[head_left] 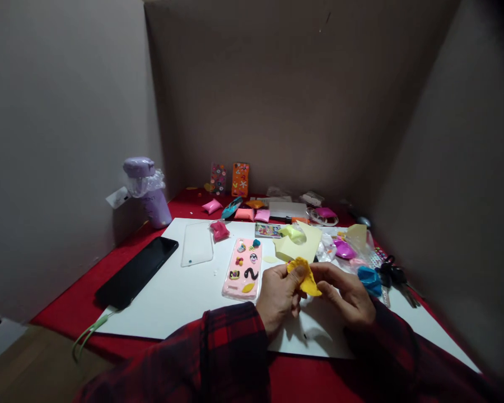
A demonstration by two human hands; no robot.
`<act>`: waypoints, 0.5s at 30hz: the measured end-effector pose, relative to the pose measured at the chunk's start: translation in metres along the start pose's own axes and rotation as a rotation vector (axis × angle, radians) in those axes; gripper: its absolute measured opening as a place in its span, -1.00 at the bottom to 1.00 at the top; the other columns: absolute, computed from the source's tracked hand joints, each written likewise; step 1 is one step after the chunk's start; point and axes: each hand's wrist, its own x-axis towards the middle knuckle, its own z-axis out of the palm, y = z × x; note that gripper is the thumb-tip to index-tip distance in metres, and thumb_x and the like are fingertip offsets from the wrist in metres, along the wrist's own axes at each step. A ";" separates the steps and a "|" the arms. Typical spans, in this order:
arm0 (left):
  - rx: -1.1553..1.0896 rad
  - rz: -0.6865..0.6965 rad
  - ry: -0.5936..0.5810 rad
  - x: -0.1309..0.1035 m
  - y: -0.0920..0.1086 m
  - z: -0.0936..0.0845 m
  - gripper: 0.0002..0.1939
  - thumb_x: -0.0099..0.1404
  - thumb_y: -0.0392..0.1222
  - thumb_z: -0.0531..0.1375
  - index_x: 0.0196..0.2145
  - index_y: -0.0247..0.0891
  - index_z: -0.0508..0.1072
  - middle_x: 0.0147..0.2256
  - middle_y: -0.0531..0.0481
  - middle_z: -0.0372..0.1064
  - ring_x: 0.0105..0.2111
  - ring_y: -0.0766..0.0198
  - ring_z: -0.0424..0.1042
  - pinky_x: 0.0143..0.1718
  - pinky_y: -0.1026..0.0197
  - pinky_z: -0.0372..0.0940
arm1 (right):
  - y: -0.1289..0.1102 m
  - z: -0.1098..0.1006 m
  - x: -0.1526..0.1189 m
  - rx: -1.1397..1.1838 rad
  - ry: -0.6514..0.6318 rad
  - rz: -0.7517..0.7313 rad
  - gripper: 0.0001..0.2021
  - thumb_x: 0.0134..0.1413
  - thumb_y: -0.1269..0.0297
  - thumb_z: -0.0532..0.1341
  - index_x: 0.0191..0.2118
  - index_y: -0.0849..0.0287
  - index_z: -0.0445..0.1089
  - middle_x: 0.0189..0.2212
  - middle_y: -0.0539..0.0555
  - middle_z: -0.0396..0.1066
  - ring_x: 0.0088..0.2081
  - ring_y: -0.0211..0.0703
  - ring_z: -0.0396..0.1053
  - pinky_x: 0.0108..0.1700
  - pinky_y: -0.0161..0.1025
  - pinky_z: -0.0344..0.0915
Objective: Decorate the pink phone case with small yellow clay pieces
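Note:
My left hand [278, 294] pinches a thin, ragged-edged piece of yellow modelling clay [306, 275] between thumb and fingers. From the other side, the fingers of my right hand [348, 292] close on its lower right edge. Both hands hover just over the white board [201, 313]. Left of them lies a pink phone case [239, 282] decorated with small clay shapes, among them a black squiggle and a yellow leaf shape. Behind the hands sits a pale yellow paper sheet [311, 240] with a light yellow clay lump [293, 233] on it.
A black phone [136, 274] and a clear case [197, 244] lie to the left, near a purple bottle [155, 201]. Keys [397, 280] and a blue packet [368, 281] are at right. Colourful clay packets [244, 214] and two decorated cases [240, 179] stand behind, before grey walls.

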 end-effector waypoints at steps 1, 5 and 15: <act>0.014 0.017 0.004 0.000 0.000 0.000 -0.52 0.08 0.23 0.09 -0.59 -0.31 0.25 -0.81 0.19 0.07 -0.86 0.52 0.01 -0.84 0.42 -0.09 | 0.001 0.000 0.000 0.026 -0.009 0.003 -0.71 0.13 0.12 0.04 -0.09 0.13 0.29 -0.45 0.08 0.40 -0.49 -0.13 0.35 -0.49 -0.26 0.26; 0.014 0.038 -0.008 0.000 0.001 0.000 -0.56 0.11 0.18 0.10 -0.56 -0.30 0.26 -0.82 0.20 0.07 -0.86 0.51 0.03 -0.83 0.42 -0.08 | 0.005 -0.001 0.000 0.052 -0.028 -0.010 -0.66 0.11 0.09 0.05 -0.05 0.15 0.25 -0.44 0.09 0.42 -0.46 -0.09 0.37 -0.48 -0.24 0.27; -0.006 -0.049 -0.112 -0.004 0.002 0.003 -0.44 0.12 0.29 -0.02 -0.48 -0.35 0.33 -0.78 0.12 0.16 -0.83 0.46 0.11 -0.82 0.42 0.02 | 0.003 0.006 0.000 -0.017 0.117 0.027 -0.93 0.08 0.32 0.14 -0.29 0.15 0.32 -0.61 -0.01 0.38 -0.61 -0.23 0.31 -0.57 -0.30 0.23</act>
